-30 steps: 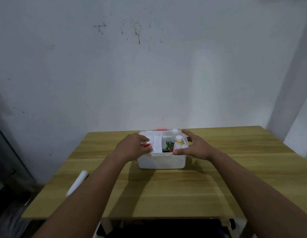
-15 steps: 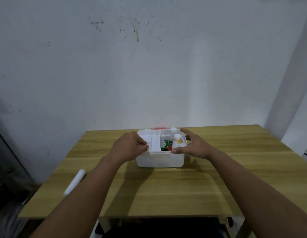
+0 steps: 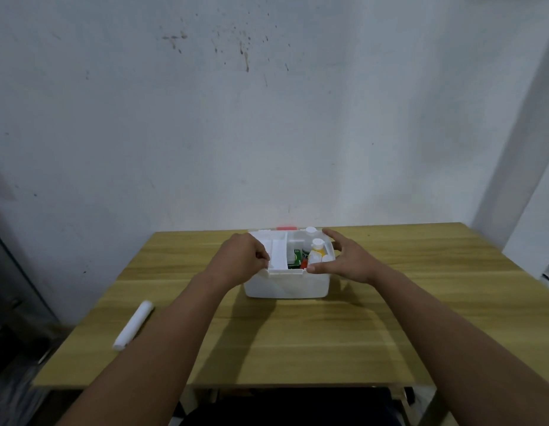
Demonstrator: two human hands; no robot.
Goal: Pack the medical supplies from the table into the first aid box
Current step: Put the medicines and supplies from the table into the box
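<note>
A white first aid box (image 3: 285, 285) stands open on the wooden table, near the far edge. Inside it I see a white inner tray (image 3: 278, 256) on the left, a green carton (image 3: 294, 258), a yellow-labelled bottle (image 3: 316, 249) and another white-capped bottle (image 3: 310, 232). My left hand (image 3: 241, 259) grips the tray's left edge over the box. My right hand (image 3: 348, 261) clasps the box's right rim, thumb on the front edge and fingers on the far corner. A white roll (image 3: 133, 324) lies on the table at the near left, apart from both hands.
The table (image 3: 390, 327) stands against a stained white wall. A red latch (image 3: 286, 228) shows behind the box's far rim. A dark cabinet edge stands at the far left, a white pillar at the right.
My left hand has slid slightly left along the tray, uncovering its white middle section. The right hand stays on the box rim. The view has shifted a little.
</note>
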